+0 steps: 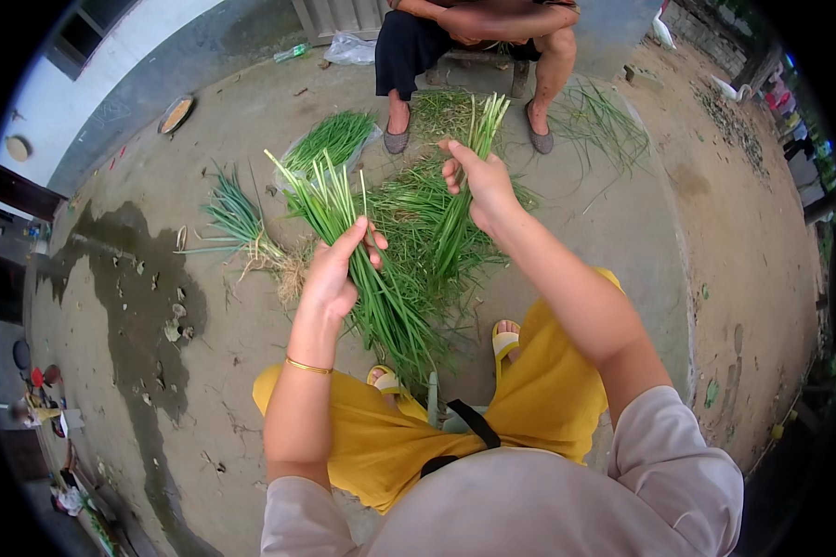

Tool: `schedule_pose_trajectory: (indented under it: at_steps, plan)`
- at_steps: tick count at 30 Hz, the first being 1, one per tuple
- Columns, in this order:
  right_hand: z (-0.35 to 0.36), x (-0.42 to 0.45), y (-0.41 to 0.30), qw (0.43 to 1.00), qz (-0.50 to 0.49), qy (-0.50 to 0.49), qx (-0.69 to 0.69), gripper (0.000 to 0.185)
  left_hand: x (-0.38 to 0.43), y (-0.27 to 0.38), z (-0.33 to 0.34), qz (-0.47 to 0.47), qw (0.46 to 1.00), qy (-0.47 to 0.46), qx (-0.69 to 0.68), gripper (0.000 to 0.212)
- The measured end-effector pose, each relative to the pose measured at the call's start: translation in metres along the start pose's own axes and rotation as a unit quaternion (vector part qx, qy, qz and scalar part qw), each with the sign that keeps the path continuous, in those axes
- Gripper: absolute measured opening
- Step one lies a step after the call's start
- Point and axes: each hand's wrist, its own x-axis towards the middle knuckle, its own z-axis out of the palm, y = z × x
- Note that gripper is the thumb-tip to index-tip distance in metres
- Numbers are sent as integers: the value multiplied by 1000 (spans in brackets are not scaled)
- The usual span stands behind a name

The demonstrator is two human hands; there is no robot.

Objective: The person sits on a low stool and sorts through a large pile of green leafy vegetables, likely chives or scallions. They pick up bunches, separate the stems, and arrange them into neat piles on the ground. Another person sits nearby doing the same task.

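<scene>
My left hand (338,268) is closed around a thick bunch of long green leaves, probably garlic chives (393,313), their pale stem ends pointing up and away. In my right hand (484,182) is a smaller bunch of the same greens (449,233), also with pale ends upward; its thumb and index finger are raised near the stems. Beneath both hands a loose heap of cut greens (411,202) lies on the concrete. Beyond my left hand, more greens (331,143) rest on a clear plastic bag. Green onions with roots (251,233) lie left of the heap.
Opposite me a person (407,56) sits on a low wooden bench (477,63), feet beside the greens. Scattered leaves (602,129) lie at right. A round tray (176,114), a plastic bottle (291,53) and a wet patch (122,278) are at left. White geese (662,31) stand far right.
</scene>
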Motion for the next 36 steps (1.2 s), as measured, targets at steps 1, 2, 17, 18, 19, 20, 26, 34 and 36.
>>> schedule_pose_trajectory:
  at_steps: [1,2,17,18,19,20,26,34,36]
  plan:
    - [-2,1,1,1000,15,-2,6,22,1,0,-1,2,1000,3,-15,15]
    - [-3,2,2,998,54,-37,18,26,2,-1,-5,5,999,3,-38,16]
    - [14,-19,9,931,226,-256,128,37,2,-15,13,121,985,7,124,18]
    - [15,-20,11,929,239,-249,134,36,1,-17,20,146,978,11,149,15]
    - [16,-21,11,930,244,-238,138,34,1,-19,24,171,970,15,173,13]
    - [18,-24,10,931,248,-227,142,33,6,-25,20,194,964,7,185,14]
    - [20,-26,10,954,221,-149,138,23,6,-29,20,130,962,23,238,15]
    - [-16,17,-7,986,49,28,154,19,-2,-10,12,64,985,-2,163,11]
    - [-24,19,-13,991,4,27,133,19,-3,-7,9,63,991,-8,115,10]
